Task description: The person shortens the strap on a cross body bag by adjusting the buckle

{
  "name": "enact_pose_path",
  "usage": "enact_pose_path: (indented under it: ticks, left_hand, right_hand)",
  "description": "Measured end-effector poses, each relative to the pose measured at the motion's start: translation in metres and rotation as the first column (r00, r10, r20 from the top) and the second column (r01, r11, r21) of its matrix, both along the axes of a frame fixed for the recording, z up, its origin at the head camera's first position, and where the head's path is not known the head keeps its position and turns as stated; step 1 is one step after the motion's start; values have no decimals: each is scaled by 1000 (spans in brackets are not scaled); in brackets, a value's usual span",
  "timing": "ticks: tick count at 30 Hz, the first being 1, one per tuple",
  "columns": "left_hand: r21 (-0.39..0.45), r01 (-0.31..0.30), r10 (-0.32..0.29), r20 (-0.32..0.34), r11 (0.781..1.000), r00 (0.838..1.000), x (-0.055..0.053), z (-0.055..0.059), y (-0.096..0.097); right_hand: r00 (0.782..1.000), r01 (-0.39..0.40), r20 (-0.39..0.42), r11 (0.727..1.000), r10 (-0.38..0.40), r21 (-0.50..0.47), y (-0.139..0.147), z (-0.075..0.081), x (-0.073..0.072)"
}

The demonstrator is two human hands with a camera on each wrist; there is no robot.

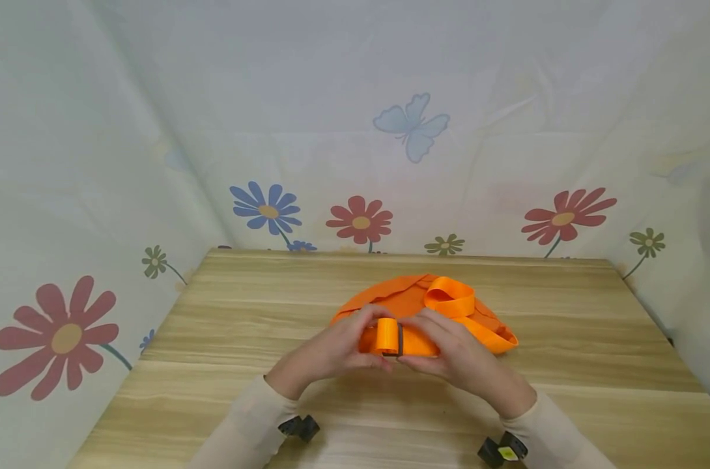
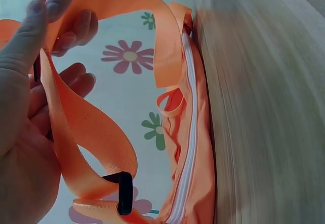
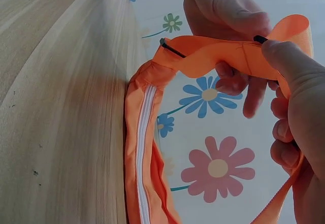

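An orange zippered bag (image 1: 398, 301) lies on the table, its white zipper (image 3: 144, 148) facing the person. Above its near side, my left hand (image 1: 337, 345) and right hand (image 1: 457, 345) meet at the bag's orange webbing strap (image 1: 387, 335). The left hand holds the strap between thumb and fingers, left of a dark strap slider (image 1: 400, 340). Close by on the right, the right hand pinches the strap; its thumb presses by the slider in the right wrist view. A second black slider (image 2: 125, 193) hangs on a strap loop in the left wrist view.
The wood-grain table (image 1: 243, 312) carries the bag near its middle. Behind it and at the sides hangs a pale curtain (image 1: 308, 150) printed with flowers and a butterfly. A loose strap loop (image 1: 451, 299) lies over the bag's right part.
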State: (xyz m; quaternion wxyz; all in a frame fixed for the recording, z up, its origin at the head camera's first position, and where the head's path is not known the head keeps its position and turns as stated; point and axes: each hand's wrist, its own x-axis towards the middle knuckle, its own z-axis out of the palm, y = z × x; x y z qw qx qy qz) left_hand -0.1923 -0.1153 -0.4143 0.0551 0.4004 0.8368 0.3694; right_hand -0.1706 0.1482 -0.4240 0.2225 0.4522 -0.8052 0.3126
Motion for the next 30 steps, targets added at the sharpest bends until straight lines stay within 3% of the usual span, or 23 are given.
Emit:
enact_pose_path:
  ticks: [6, 9, 20, 30]
  left_hand:
    - [-14, -43, 41, -137, 999, 990, 1, -1, -2]
    - [-5, -53, 51, -165, 999, 985, 1, -2, -3]
    - [-40, -89, 80, -184, 995, 980, 2, -2, -1]
    - [18, -85, 87, -194, 996, 977, 2, 1, 0]
  right_hand:
    - [1000, 8, -3, 1000, -8, -16, 0, -1, -2]
    - [1000, 8, -2, 1000, -8, -23, 0, -1, -2]
    - [999, 2, -41, 999, -4, -37, -2, 0, -2]
    - [1000, 20, -5, 999, -20, -34, 0, -2, -3]
